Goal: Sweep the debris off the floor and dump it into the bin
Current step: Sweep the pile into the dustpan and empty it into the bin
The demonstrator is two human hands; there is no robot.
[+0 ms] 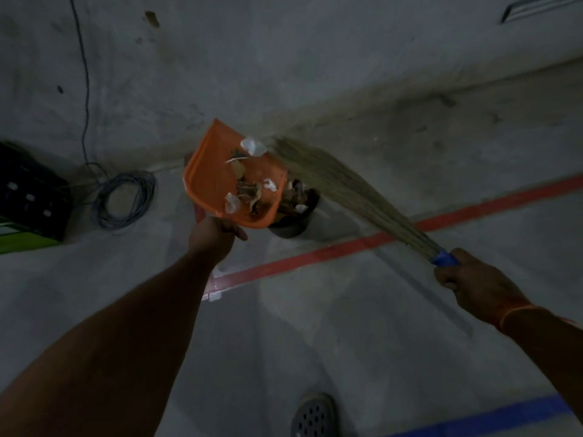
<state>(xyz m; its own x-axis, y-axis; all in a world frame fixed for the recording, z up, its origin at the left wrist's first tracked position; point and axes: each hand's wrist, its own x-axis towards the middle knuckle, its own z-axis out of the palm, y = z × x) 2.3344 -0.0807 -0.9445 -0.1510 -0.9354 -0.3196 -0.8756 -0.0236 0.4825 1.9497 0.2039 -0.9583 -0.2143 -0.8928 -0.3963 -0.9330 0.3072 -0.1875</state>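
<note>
Orange dustpan (217, 181) of debris (249, 190), gripped in my left hand (214, 236), tilts over the bin (296, 216); my right hand (473, 285) clenches the broom (347, 190).

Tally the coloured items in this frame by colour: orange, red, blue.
Orange: 2, the dustpan and the wristband
Red: 1, the floor line
Blue: 2, the broom's grip and the floor line
Total: 5
</note>
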